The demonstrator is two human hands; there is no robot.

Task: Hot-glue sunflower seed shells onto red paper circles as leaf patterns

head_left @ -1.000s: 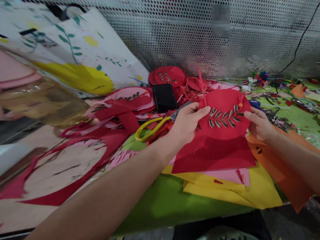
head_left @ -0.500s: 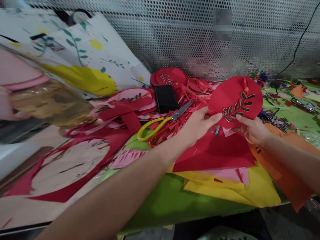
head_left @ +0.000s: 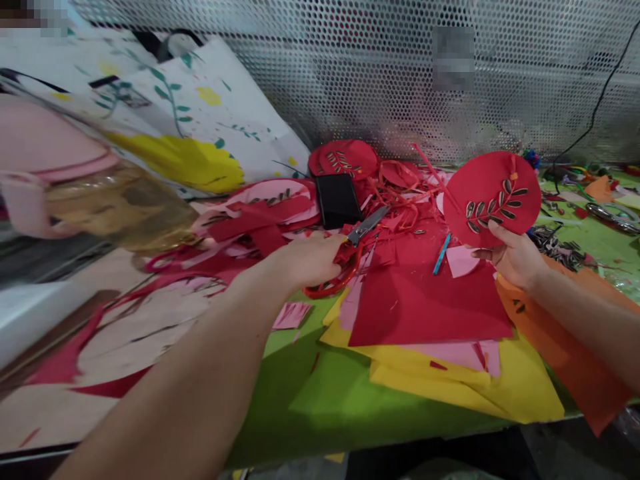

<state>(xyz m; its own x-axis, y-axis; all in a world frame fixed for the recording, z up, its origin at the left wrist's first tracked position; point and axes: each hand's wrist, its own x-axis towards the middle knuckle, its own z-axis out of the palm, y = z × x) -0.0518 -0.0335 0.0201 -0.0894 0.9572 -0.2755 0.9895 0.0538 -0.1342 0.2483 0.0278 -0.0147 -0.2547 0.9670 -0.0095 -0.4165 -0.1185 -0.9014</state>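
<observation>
My right hand (head_left: 510,253) pinches the lower edge of a red disc (head_left: 463,180) that bears a leaf pattern of dark seeds and a small orange bit. Over to the left, my left hand (head_left: 320,259) covers the handles of the scissors (head_left: 369,223), whose grey blades point up and right; its fingertips are mostly hidden. Red-handled scissors (head_left: 327,291) lie just beneath it. Below the disc are a blue stick (head_left: 441,255), a pink scrap (head_left: 461,261) and a red sheet (head_left: 430,307) on yellow sheets.
A black phone (head_left: 339,200) rests among red scraps, near more seeded red discs (head_left: 345,157). At the left stand a pink-lidded jug (head_left: 115,207) and a floral bag (head_left: 200,113). An orange sheet (head_left: 565,340) lies under my right forearm. Perforated metal (head_left: 380,80) rises behind.
My left hand has let go of the red disc and moved left and down onto the scissors' handles. My right hand alone keeps the disc, now slightly farther right.
</observation>
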